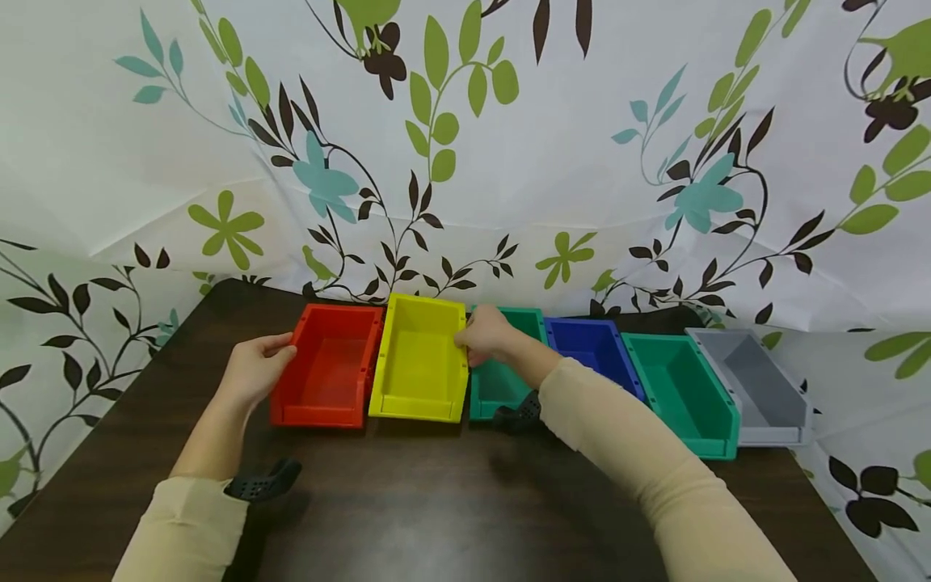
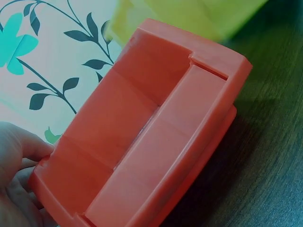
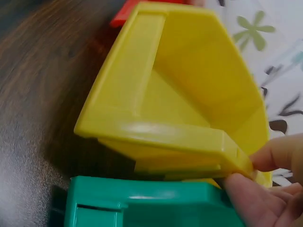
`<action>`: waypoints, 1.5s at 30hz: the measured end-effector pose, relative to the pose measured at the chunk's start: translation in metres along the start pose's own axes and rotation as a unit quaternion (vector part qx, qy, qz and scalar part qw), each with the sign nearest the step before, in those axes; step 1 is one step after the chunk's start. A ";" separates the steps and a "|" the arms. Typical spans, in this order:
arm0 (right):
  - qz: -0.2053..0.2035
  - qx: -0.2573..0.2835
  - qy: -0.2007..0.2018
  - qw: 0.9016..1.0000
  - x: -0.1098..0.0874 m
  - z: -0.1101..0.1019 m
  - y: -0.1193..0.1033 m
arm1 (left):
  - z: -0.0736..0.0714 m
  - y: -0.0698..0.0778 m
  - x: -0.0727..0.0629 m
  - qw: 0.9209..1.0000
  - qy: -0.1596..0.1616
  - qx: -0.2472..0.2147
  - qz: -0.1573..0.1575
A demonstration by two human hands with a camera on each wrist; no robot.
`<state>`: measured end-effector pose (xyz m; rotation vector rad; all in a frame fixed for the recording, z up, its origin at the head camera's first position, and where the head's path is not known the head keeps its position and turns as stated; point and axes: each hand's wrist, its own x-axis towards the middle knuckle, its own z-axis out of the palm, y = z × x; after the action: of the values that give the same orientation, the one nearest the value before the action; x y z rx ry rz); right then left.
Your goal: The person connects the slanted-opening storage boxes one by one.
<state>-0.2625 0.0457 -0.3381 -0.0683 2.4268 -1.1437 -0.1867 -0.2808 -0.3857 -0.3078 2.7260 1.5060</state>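
My left hand (image 1: 254, 370) grips the left side wall of an open-fronted red storage bin (image 1: 327, 368), thumb at the rim. In the left wrist view that red bin (image 2: 113, 113) is tilted, with its low front lip toward the camera. The right hand (image 1: 489, 335) pinches the right rim of a yellow storage bin (image 1: 422, 356) between thumb and fingers. Seen from the right wrist, the yellow bin (image 3: 180, 85) sits higher than the green bin (image 3: 156, 194) beside it. Both held bins have nothing inside.
Right of the yellow bin stand a green bin (image 1: 502, 388), a blue bin (image 1: 592, 347), another green bin (image 1: 680, 392) and a grey bin (image 1: 756, 384). They form a row on the dark wooden table (image 1: 407, 509). A leaf-patterned cloth (image 1: 509, 194) hangs behind.
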 end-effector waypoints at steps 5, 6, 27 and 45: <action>0.004 0.037 -0.020 0.999 0.000 -0.008 0.006 | -0.003 0.000 0.000 1.000 0.001 -0.001 -0.004; 0.005 0.037 -0.020 0.999 0.000 -0.008 0.006 | -0.003 -0.001 0.000 1.000 0.000 -0.001 -0.003; 0.018 0.032 -0.009 0.999 -0.003 -0.004 0.005 | -0.001 -0.003 0.001 1.000 -0.013 -0.020 -0.017; 0.030 0.030 0.008 0.999 -0.007 -0.001 0.006 | 0.002 -0.002 -0.003 1.000 -0.003 -0.013 0.000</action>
<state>-0.2555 0.0519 -0.3398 0.0330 2.3892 -1.1928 -0.1838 -0.2802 -0.3882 -0.3035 2.7046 1.5409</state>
